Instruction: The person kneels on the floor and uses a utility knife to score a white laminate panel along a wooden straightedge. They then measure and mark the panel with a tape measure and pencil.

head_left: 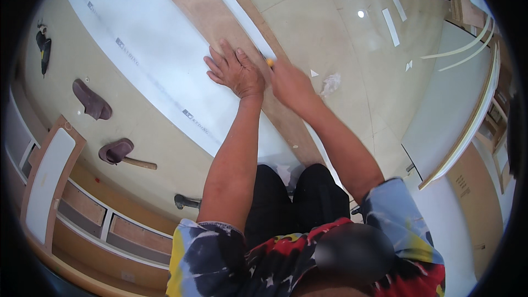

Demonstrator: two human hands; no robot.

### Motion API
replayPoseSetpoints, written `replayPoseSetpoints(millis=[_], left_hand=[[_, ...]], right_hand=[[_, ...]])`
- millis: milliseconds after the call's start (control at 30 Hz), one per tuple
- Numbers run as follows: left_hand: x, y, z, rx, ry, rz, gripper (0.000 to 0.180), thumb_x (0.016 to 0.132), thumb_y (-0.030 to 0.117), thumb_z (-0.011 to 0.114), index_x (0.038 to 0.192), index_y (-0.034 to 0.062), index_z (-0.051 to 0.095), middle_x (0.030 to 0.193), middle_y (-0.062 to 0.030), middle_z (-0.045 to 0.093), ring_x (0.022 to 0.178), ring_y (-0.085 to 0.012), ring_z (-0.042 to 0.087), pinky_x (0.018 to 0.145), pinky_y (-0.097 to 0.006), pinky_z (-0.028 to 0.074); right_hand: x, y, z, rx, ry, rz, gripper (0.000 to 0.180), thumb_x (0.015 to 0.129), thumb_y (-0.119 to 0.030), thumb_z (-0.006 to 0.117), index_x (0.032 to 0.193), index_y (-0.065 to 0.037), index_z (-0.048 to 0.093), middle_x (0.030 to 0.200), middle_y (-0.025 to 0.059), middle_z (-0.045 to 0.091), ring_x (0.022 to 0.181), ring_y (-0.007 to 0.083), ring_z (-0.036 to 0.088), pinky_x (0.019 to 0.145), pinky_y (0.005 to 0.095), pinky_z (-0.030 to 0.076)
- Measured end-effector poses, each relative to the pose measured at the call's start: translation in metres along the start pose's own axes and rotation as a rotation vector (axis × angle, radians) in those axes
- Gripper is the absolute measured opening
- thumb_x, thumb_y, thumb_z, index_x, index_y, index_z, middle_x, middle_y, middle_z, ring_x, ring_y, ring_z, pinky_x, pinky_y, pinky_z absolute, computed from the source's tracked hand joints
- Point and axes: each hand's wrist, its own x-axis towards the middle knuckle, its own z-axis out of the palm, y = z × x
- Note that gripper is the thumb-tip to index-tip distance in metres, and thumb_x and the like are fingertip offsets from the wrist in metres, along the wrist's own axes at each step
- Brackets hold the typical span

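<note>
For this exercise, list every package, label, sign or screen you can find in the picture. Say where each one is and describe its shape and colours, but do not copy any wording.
No packages, signs or screens show.
Printed marks: small dark rectangles, repeated in a line along the long white panel, left of the left hand.
Printed patch: small dark markings on the brown board at far right, too small to make out.
</note>
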Motion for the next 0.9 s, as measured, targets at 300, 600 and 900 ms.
replayPoseSetpoints(millis=[300,600,900], left_hand=[[-0.002,-0.003,0.0,0.054,-0.016,-0.01,0.053,0.104,0.038,0.037,0.151,0.0132,0.039,0.158,-0.0177,0.028,0.147,-0.0447,0.016,0.117,-0.059,0.006],[-0.008,0.0,0.0,0.052,-0.046,-0.017,0.053,0.105,0.036,0.036,0.152,0.0114,0.039,0.157,-0.0189,0.029,0.148,-0.0438,0.014,0.118,-0.057,0.003],[-0.004,-0.005,0.002,0.053,0.014,0.012,0.051,0.105,0.036,0.038,0.151,0.0143,0.04,0.157,-0.0191,0.03,0.147,-0.0445,0.016,0.117,-0.059,0.006]], right_hand=[[-0.063,0.031,-0.015,-0.083,-0.175,0.172,0.027,0.098,-0.025,0.051,0.103,0.001,0.053,0.088,0.0288,0.066,0.085,0.0482,0.064,0.076,0.056,0.05],[0.143,-0.09,-0.054,0.054,0.237,-0.172,0.032,0.097,-0.026,0.051,0.103,0.005,0.058,0.093,0.0287,0.068,0.091,0.0467,0.066,0.082,0.0525,0.052],[0.045,-0.031,-0.02,-0.038,0.047,-0.114,0.032,0.099,-0.03,0.049,0.104,0.002,0.056,0.093,0.0258,0.067,0.089,0.0435,0.065,0.077,0.0533,0.051]])
